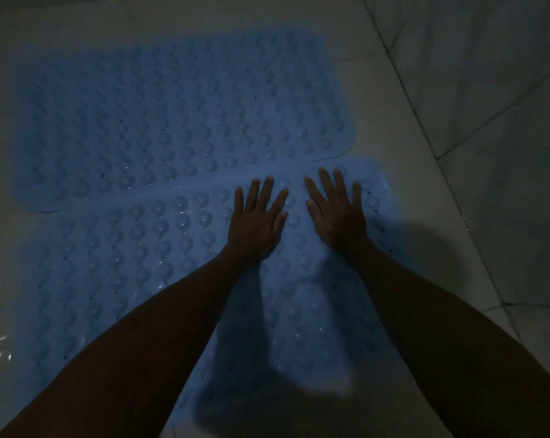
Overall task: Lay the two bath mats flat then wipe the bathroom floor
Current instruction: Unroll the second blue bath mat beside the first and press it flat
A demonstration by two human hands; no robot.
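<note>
While the room is dim, two bare forearms reach forward from the bottom of the view over a blue rubber mat. This near mat (pixel 134 279) lies on a pale tiled floor (pixel 409 172), its surface covered in rows of round suction cups that face up. The left hand (pixel 257 221) rests palm down on the mat, fingers straight and spread, gripping nothing. Just beside it, the right hand (pixel 337 213) lies the same way, flat and spread, near the mat's far right corner. Both hands appear to be pressing the mat down.

Beyond the fingertips, the far mat (pixel 172 115), also blue and studded with cups, lies spread on the floor. Its near edge meets the near mat's far edge, and the two seem to overlap slightly. Farther right, tile joints run diagonally, and wet glints show at the left edge.

To do this step well, I judge the palms should sweep outward from the middle toward the edges, pushing out any ripple, with extra care at the seam so neither edge curls. No cloth for wiping is in view.
</note>
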